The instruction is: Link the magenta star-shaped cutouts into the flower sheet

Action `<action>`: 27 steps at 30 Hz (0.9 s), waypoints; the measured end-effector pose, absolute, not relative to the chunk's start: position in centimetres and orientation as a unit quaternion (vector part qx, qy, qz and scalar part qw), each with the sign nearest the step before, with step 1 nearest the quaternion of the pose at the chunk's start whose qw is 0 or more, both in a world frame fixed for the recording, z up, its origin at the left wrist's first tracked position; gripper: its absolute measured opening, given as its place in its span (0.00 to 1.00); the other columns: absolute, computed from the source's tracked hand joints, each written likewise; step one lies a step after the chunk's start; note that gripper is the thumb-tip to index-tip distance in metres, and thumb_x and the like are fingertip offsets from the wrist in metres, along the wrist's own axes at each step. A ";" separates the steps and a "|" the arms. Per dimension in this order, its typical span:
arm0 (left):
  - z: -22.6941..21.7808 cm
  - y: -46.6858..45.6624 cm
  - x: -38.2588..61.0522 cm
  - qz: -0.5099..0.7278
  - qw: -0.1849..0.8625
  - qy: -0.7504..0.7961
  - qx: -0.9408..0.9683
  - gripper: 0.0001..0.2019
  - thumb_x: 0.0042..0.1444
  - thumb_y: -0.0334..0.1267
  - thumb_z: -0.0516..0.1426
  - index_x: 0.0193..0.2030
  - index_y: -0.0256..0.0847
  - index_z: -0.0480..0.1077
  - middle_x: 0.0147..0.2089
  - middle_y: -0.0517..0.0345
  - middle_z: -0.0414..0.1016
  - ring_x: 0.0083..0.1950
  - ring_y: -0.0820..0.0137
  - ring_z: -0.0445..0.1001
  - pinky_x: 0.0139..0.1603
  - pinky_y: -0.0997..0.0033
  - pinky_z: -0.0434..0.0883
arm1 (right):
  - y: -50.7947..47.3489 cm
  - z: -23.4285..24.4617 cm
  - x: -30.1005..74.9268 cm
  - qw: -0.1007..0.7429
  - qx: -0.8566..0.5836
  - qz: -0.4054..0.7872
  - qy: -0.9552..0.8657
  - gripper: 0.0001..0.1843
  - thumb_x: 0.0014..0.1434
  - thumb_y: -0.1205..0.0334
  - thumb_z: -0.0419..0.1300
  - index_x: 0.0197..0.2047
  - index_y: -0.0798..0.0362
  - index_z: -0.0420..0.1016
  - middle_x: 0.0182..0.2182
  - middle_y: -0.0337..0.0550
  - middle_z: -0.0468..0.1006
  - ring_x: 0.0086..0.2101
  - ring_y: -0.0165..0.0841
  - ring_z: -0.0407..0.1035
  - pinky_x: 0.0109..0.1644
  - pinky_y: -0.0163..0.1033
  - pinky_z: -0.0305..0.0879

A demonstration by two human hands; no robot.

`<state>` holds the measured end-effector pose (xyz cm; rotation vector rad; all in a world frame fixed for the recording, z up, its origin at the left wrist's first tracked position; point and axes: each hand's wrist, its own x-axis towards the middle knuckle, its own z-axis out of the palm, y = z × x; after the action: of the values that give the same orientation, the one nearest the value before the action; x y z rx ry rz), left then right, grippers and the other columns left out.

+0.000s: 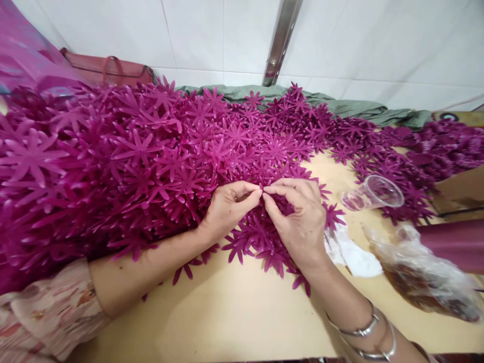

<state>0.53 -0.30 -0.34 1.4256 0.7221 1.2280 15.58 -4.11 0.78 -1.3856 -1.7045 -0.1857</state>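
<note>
My left hand and my right hand meet fingertip to fingertip above a heap of magenta artificial flower pieces. Thumb and forefinger of each hand are pinched together on a small magenta flower piece, nearly all of it covered by the fingertips. Each loose piece in the heap is flat and star-shaped, with several narrow rounded petals. More of them lie under and just below both hands. Two silver bangles circle my right wrist.
To the right on the pale tabletop are a clear plastic cup lying tipped, crumpled white tissue and a clear plastic bag with brown contents. Behind the heap are a red handbag, green cloth and a white wall.
</note>
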 end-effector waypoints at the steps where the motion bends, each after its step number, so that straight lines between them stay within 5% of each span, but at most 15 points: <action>1: -0.3 -0.3 0.6 0.515 0.534 0.303 0.598 0.08 0.59 0.38 0.62 0.37 0.34 0.78 0.35 0.56 0.78 0.36 0.76 0.73 0.39 0.81 0.70 | -4.1 0.7 15.6 0.450 -0.562 -0.072 -0.690 0.12 0.61 0.54 0.60 0.42 0.49 0.82 0.45 0.31 0.71 0.49 0.10 0.59 0.60 0.26 0.53; 9: -1.0 -0.6 0.9 0.506 0.532 0.285 0.616 0.11 0.58 0.37 0.63 0.44 0.33 0.79 0.40 0.53 0.80 0.39 0.74 0.77 0.43 0.79 0.72 | -4.2 0.7 15.6 0.456 -0.592 -0.030 -0.664 0.12 0.61 0.54 0.59 0.39 0.50 0.82 0.43 0.30 0.72 0.48 0.10 0.59 0.60 0.25 0.54; 27: -0.7 -0.6 0.7 0.484 0.542 0.325 0.605 0.09 0.56 0.37 0.62 0.38 0.31 0.76 0.32 0.57 0.75 0.32 0.78 0.69 0.35 0.81 0.66 | -4.1 1.6 15.7 0.472 -0.593 0.218 -0.616 0.16 0.57 0.56 0.61 0.38 0.61 0.81 0.39 0.39 0.72 0.37 0.05 0.66 0.44 0.11 0.61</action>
<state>0.67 -0.59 -0.75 1.4358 0.7719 1.1505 15.73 -4.14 1.55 -1.4510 -1.5076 0.5345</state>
